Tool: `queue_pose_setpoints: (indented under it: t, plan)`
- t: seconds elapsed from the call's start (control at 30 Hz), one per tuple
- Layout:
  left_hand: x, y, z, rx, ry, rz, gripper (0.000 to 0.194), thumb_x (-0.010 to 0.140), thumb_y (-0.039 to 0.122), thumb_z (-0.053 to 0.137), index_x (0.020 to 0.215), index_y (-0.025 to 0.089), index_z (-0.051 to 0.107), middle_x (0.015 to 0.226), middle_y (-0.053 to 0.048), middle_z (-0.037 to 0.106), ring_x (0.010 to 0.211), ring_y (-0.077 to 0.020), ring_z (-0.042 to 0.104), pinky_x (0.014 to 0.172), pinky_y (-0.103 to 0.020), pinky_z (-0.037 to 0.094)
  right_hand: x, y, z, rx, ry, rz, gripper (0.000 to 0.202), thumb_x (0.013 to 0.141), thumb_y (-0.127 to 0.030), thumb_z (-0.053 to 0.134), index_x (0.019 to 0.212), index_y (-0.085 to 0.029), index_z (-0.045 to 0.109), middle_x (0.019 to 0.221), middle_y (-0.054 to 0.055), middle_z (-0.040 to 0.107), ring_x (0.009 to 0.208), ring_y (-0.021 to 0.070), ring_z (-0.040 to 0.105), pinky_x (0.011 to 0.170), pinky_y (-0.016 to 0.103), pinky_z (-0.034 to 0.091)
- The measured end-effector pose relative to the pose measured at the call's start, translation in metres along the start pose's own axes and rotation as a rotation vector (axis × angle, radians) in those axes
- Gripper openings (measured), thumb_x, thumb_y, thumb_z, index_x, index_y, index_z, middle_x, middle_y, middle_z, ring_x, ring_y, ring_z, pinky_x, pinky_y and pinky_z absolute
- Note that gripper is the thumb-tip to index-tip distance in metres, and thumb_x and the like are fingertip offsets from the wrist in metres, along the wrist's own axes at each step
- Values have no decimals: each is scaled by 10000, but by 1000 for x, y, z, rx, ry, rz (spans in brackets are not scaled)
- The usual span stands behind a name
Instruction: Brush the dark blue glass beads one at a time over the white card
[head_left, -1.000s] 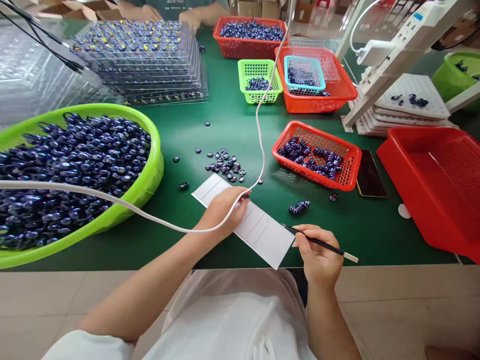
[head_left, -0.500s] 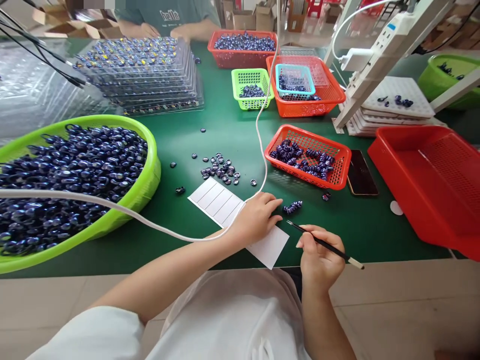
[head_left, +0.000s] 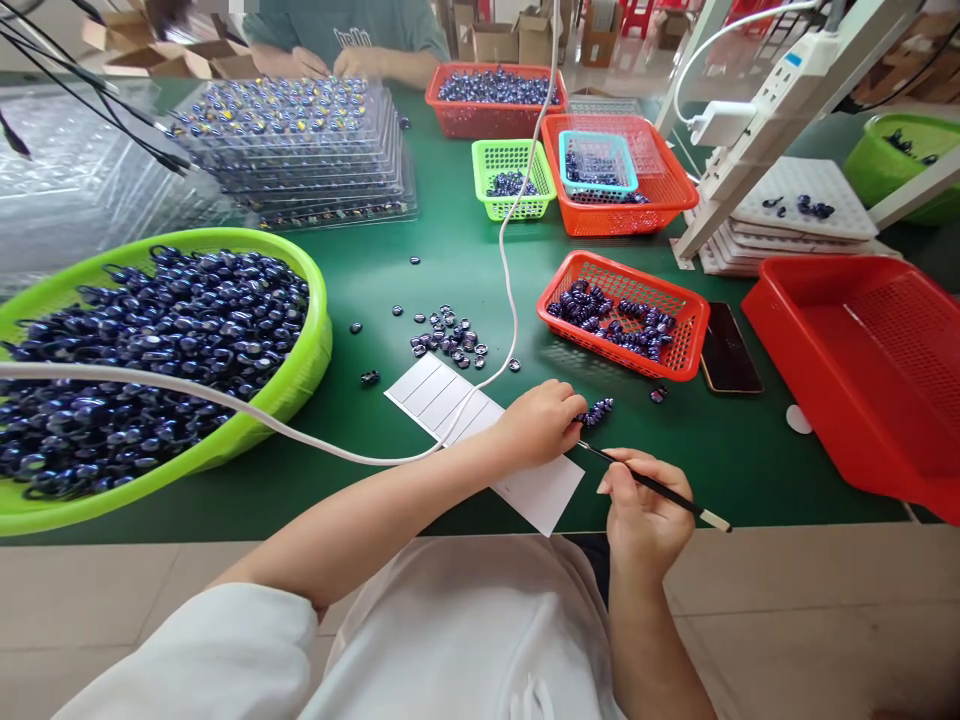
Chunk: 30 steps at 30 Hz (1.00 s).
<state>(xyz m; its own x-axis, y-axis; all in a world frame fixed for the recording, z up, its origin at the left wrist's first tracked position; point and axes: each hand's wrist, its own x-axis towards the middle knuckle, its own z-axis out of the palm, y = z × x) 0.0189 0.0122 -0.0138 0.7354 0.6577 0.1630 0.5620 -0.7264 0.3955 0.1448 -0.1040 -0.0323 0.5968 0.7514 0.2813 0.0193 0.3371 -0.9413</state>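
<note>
The left hand [head_left: 547,425] has its fingers drawn together at the eight-o'clock end of a row of beads [head_left: 599,411] (whether they pinch it is hidden). At that hand's four o'clock, the right hand [head_left: 649,510] pinches a black stick [head_left: 667,490], whose tip points to ten o'clock. The left arm [head_left: 427,500] crosses over a white card [head_left: 433,392]; a red basket [head_left: 628,349] sits at one o'clock from the beads.

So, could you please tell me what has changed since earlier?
The left hand has moved rightward across the white card to the short row of dark beads; whether it grips them is unclear. The right hand still holds the slim black tool, and the card stays put.
</note>
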Motion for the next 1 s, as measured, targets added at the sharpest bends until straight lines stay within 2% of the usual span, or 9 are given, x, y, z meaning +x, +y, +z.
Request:
queue_pose_setpoints:
  t: [0.17,0.27,0.43,0.53,0.63,0.8,1.0]
  plan:
    - [-2,-2,-3,-8,0,7,96,901,144,537,921,165,628,897,-77,639,852,-221,598,707,-310,502,1,-1,1,13,4,4,158,817,-165,760,874,-203,618,917,36,744,524,98,610,479,263,515]
    - [-14,-7,-10,-92,39,8,136,910,108,519,976,165,623,951,-83,670,899,-218,629,748,-309,525,2,-1,0,-10,9,27,163,816,-189,767,872,-203,615,914,36,746,524,99,609,481,265,518]
    - [-58,-12,-29,-226,179,8,166,943,110,501,1065,158,603,1030,-110,699,943,-221,654,808,-343,557,4,-1,-2,-13,-19,91,179,805,-211,779,878,-204,616,910,39,753,521,101,614,499,269,524]
    - [-88,-13,-37,-215,199,18,216,954,86,464,1107,144,605,1061,-139,687,971,-229,644,824,-359,563,5,-6,0,-86,-83,197,208,795,-266,793,899,-202,624,892,41,759,528,105,618,515,266,535]
    - [-105,-13,-36,-204,144,50,281,960,78,419,1169,136,598,1060,-152,661,959,-223,628,776,-335,567,7,-11,5,-220,-224,324,225,799,-326,792,916,-200,648,888,49,761,570,120,637,541,263,540]
    - [-108,-13,-24,-85,70,92,310,935,73,403,1111,142,648,1005,-139,635,841,-216,569,709,-334,541,16,-15,17,-371,-455,453,230,835,-410,758,915,-215,666,814,33,745,592,143,638,540,259,505]
    - [-106,-10,-23,19,-11,101,309,925,87,435,1132,137,659,1012,-132,624,832,-231,539,707,-350,534,20,-14,22,-412,-444,487,273,822,-457,763,888,-217,650,771,28,730,554,141,609,504,258,481]
